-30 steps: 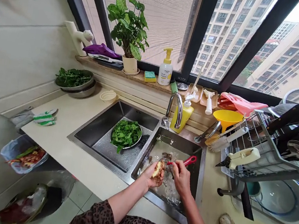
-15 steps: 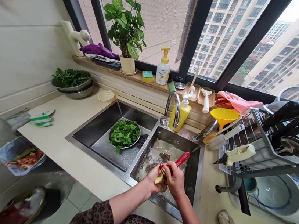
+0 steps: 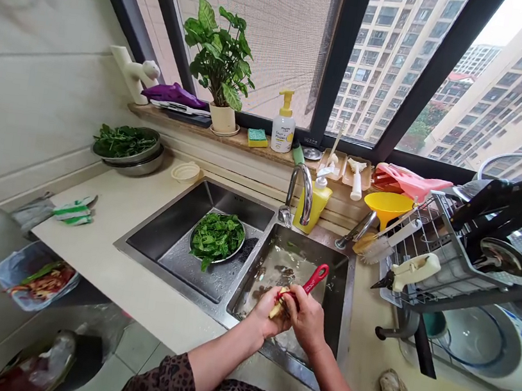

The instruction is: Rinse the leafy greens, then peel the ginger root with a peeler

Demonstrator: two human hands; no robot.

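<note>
Over the right sink basin [image 3: 340, 284], my left hand [image 3: 266, 316] is closed around a partly peeled piece of ginger [image 3: 275, 309], its pale yellow flesh showing between the fingers. My right hand [image 3: 306, 318] grips a red-handled peeler [image 3: 316, 278], whose head rests against the ginger. The fingers cover much of the ginger and the peeler's blade. Below the hands, water with brown scraps and bits of peel lies in the basin. In the left basin [image 3: 153, 232], a bowl of green leaves [image 3: 217, 238] stands beside a dark scrubber.
A chrome faucet [image 3: 307, 192] arches over the right basin, with a yellow soap bottle [image 3: 313, 208] behind it. At right stands a dish rack [image 3: 452, 248] with utensils. A brownish lump [image 3: 394, 390] lies on the right counter. A lined scrap bin [image 3: 36, 277] hangs at left.
The peeler has come down from beside the ginger onto it, and my right hand has moved left against my left hand. The view has shifted slightly.
</note>
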